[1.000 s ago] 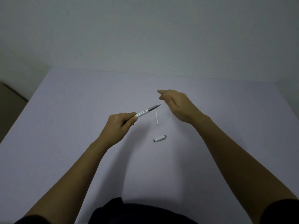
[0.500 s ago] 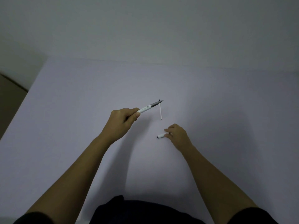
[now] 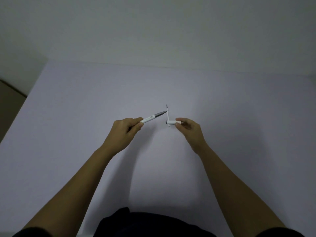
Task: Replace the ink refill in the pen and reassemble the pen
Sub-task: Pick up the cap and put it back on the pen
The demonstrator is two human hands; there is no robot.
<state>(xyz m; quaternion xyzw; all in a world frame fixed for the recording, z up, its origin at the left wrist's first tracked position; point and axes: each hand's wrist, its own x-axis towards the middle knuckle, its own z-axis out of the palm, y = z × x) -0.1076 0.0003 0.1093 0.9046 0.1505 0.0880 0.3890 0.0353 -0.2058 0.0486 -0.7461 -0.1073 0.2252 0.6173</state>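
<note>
Above pale table point(image 3: 85, 134), left hand point(image 3: 123, 132) grips pen point(image 3: 153, 117) angled up-right; right hand point(image 3: 189, 129) pinches cap point(image 3: 171, 122).

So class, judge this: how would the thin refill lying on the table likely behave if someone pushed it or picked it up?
The refill is a thin, round white tube, so it would probably roll when nudged sideways. It looks very light for its length. Being so slender, it may flex slightly and could be fiddly to pinch off the flat table.

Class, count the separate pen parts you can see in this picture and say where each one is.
3. The pen body is in the left hand, the cap is in the right hand, and a thin refill lies on the table between them.
</note>
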